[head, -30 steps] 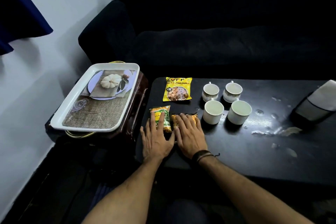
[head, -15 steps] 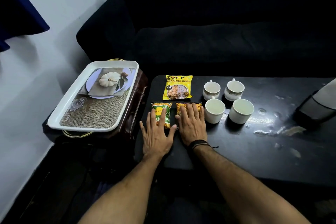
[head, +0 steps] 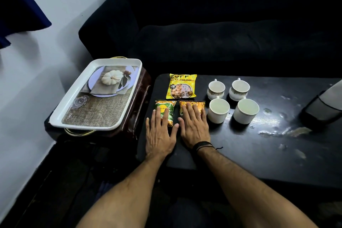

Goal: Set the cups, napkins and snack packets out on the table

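Both hands lie flat with fingers spread, pinching nothing: the left hand (head: 160, 135) presses its grip down on the green snack packet (head: 165, 112), and the right hand (head: 194, 126) covers most of the orange snack packet (head: 192, 106) beside it. The two packets sit side by side near the left edge of the dark surface (head: 259, 153), just in front of the yellow soya chunks packet (head: 182, 87), with four cups (head: 218, 110) grouped just to their right. The step in hand looks like squaring up this front pair. To do it well, slide both with light, even palm pressure so their far edges line up under the yellow packet, keeping the right hand clear of the nearest cup. The white tray (head: 61, 118) off the left edge looks emptied; I see no napkins laid out.
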Motion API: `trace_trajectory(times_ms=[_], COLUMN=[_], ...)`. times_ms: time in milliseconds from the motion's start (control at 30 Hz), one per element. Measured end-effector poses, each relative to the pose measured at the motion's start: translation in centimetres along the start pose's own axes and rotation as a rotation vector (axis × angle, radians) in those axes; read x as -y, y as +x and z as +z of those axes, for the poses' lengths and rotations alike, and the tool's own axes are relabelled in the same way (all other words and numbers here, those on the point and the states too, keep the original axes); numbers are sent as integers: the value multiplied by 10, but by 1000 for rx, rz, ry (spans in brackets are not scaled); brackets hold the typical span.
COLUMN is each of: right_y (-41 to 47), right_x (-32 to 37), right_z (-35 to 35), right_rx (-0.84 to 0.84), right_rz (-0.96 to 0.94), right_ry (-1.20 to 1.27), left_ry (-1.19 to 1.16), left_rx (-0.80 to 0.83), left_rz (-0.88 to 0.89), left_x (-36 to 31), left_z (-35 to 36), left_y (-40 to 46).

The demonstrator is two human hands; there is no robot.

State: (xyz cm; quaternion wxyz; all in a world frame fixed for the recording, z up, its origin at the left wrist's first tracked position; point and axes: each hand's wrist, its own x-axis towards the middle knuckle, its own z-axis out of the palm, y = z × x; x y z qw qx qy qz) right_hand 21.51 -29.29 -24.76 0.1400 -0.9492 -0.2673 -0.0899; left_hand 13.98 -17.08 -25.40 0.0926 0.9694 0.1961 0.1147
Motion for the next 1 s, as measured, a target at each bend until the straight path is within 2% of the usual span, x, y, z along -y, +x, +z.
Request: trace_trajectory(times_ms=[567, 733, 1000], right_y=[-6, -17, -2], right_x=[-2, 1, -28], right_z=[-4, -23, -96], right_rx=[21, 47, -16], right_rz=[-43, -53, 35], right_ry=[-18, -8, 10], left_ry=[52, 58, -11], left_rx=[-14, 35, -6], left_rz=[39, 62, 131], left_x=[-1, -9, -56], left_z=[-2, -17, -78], left_y=[-3, -17, 1])
